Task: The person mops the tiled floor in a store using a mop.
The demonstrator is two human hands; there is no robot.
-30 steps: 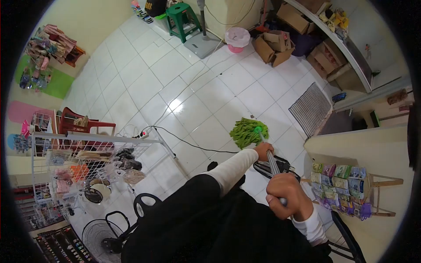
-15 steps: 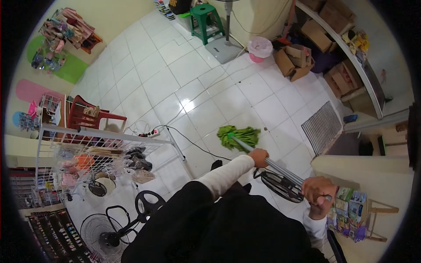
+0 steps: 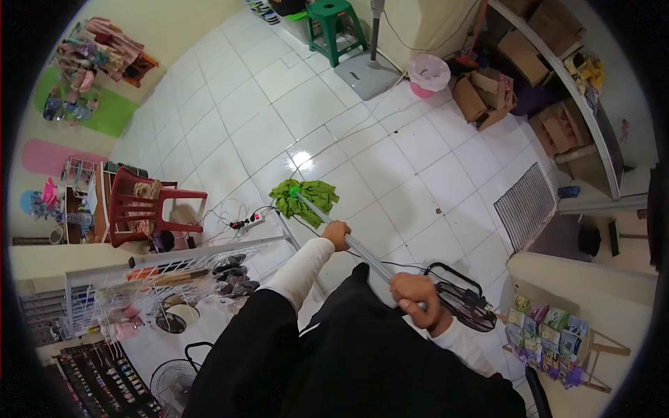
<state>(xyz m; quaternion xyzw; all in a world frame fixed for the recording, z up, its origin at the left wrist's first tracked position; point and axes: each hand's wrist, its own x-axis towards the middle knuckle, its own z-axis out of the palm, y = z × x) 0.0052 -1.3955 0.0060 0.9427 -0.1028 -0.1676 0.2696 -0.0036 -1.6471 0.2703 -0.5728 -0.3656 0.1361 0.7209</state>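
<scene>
A mop with a green head lies against the white tiled floor in front of me, its grey handle slanting down toward my body. My left hand is wrapped round the handle's lower part, not far above the mop head. Near the top end of the handle, my right hand is closed in a fist. A black cable runs across the floor behind the handle.
A white wire rack and power strip are at left, beside a red chair. A black fan stands right of my right hand. Farther back are a green stool, pink bin, cardboard box and metal grate.
The mop head has swept left across the tiles, close to the rack and power strip. Both hands have moved left with the handle, and the view has shifted slightly.
</scene>
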